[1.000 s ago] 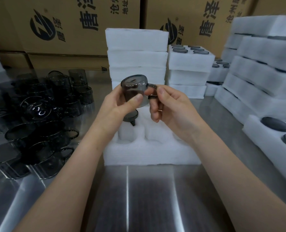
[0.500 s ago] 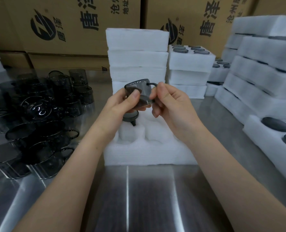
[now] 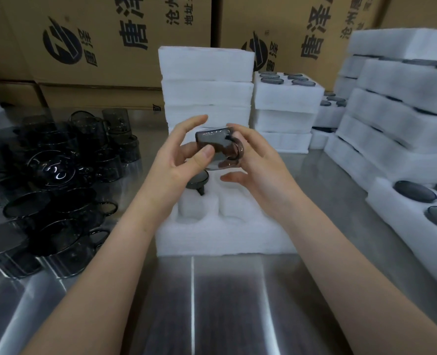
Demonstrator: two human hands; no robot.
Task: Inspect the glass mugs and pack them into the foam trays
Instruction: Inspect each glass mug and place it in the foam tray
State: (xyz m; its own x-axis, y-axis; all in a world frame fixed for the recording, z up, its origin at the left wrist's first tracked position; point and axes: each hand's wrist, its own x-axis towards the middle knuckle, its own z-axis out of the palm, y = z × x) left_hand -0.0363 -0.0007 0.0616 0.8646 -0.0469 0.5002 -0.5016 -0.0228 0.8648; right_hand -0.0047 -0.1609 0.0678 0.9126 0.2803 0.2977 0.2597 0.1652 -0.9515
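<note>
Centre frame, we hold the smoky glass mug (image 3: 213, 142) just above the foam tray (image 3: 225, 239): left hand (image 3: 176, 160) grip pinching its side with the thumb, right hand (image 3: 258, 160) grip curled round the handle side. Below it, a second mug (image 3: 198, 179) sits in a tray pocket.

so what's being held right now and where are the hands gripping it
A smoky glass mug, in both hands: the left hand pinches its wall, thumb in front; the right hand holds the handle end.
</note>
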